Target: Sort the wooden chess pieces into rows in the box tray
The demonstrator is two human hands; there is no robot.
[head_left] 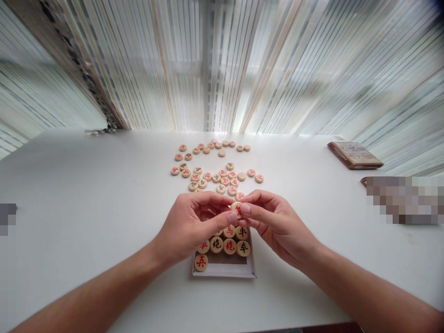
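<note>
The held wooden disc [237,210] is round, pale and thick-edged, with a red character on its face that the right thumb partly covers. It is tilted so that the face shows, and it is the only disc in the hands.

Eight discs can be seen in the shallow white tray [224,270], one partly hidden by the left hand [185,224]: four show red characters and four black, and a single red disc [201,262] sits at the near left. Beyond the hands, loose discs [225,181] lie scattered on the white bench [104,199], roughly fourteen in a far cluster and some twenty nearer; overlap blurs an exact count. One flat brown box [355,155] lies at the far right.

The held disc is between the two hands, above the far part of the tray. The right hand [280,224] pinches its right edge between thumb and fingers; the left grip closes on its left edge, thumb on the near side.
</note>
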